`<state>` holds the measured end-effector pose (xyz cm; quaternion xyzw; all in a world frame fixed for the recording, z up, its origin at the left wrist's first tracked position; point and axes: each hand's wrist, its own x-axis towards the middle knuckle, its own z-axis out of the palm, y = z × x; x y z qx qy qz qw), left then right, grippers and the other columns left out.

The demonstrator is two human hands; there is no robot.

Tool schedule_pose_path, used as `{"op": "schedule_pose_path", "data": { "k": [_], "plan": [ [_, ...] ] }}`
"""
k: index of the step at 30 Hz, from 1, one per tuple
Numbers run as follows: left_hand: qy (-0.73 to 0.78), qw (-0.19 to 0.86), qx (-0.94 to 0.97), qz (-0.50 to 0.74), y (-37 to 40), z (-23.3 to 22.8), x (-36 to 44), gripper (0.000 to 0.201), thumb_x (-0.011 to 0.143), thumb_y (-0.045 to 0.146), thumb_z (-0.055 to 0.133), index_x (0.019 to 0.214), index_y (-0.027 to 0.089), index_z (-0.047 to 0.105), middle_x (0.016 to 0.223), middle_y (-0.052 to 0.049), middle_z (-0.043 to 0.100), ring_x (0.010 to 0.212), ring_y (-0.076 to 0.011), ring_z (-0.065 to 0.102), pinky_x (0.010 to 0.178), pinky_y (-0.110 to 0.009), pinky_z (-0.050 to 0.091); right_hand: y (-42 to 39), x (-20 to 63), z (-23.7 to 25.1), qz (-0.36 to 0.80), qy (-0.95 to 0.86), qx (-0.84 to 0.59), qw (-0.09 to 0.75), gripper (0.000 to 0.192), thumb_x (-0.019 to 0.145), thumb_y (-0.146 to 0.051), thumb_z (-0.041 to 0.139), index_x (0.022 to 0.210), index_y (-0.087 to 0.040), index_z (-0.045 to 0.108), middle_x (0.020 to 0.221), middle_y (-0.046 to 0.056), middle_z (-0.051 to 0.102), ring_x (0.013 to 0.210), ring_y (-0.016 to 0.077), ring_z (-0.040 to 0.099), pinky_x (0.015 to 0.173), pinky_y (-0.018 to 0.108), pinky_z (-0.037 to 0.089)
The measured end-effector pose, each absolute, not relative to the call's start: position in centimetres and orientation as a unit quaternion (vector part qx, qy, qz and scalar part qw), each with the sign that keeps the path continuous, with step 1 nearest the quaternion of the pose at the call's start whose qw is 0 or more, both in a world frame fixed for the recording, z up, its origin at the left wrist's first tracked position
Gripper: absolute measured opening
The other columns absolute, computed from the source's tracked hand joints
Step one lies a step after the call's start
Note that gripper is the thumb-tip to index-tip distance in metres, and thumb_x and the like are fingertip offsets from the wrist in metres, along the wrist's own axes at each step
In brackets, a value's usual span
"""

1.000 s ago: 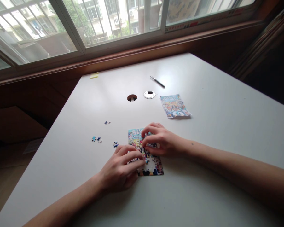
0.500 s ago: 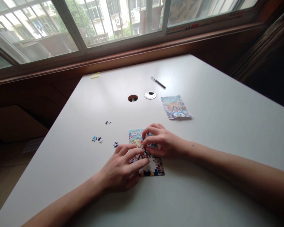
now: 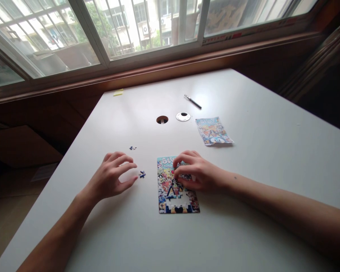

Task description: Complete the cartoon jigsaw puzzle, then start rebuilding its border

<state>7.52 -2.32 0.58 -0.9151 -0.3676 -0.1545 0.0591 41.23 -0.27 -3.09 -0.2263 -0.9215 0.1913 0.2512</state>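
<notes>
A colourful jigsaw puzzle (image 3: 170,183) lies flat on the white table, with a pale gap in its lower middle where the backing shows. My right hand (image 3: 194,170) rests on its upper right part, fingers bent and apart, with nothing visible in them. To the left, my left hand (image 3: 114,175) is over the table, fingers spread and holding nothing. Just beyond its thumb and fingertips lie small dark blue puzzle pieces (image 3: 142,174). Farther back are more loose pieces (image 3: 133,148). The spot under my left hand is hidden.
A creased printed sheet (image 3: 215,130) with a similar picture lies beyond my right hand. Behind it are a pen (image 3: 193,102), a round metal cover (image 3: 183,116) and a cable hole (image 3: 162,119). Yellow tape (image 3: 118,92) marks the far left corner, below the window.
My left hand has moved left off the puzzle to the loose pieces, uncovering the puzzle's lower part and hiding some pieces. My right hand stays on the puzzle. The view has shifted slightly.
</notes>
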Motion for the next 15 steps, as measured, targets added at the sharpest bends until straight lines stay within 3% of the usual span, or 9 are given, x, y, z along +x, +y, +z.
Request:
{"op": "schedule_pose_path", "data": {
  "k": [8, 15],
  "plan": [
    [-0.353, -0.033, -0.923, -0.151, -2.7, -0.5, 9.1, 0.013, 0.095, 0.024, 0.058, 0.101, 0.024, 0.069, 0.097, -0.001, 0.069, 0.091, -0.0179, 0.062, 0.086, -0.034, 0.039, -0.3, 41.2, -2.9, 0.19, -0.919, -0.23, 0.257, 0.01, 0.09, -0.023, 0.06, 0.096, -0.025, 0.067, 0.106, 0.006, 0.064, 0.104, 0.0217, 0.053, 0.095, 0.04, 0.041],
    [-0.363, -0.058, -0.911, -0.188, -2.9, -0.5, 9.7, 0.01, 0.086, 0.02, 0.063, 0.096, 0.019, 0.065, 0.099, -0.005, 0.068, 0.091, -0.0188, 0.062, 0.088, -0.036, 0.042, -0.1, 41.1, -3.1, 0.2, -0.913, -0.237, 0.264, 0.01, 0.091, -0.024, 0.06, 0.1, -0.023, 0.065, 0.105, 0.006, 0.063, 0.102, 0.0209, 0.054, 0.095, 0.041, 0.04]
  ]
}}
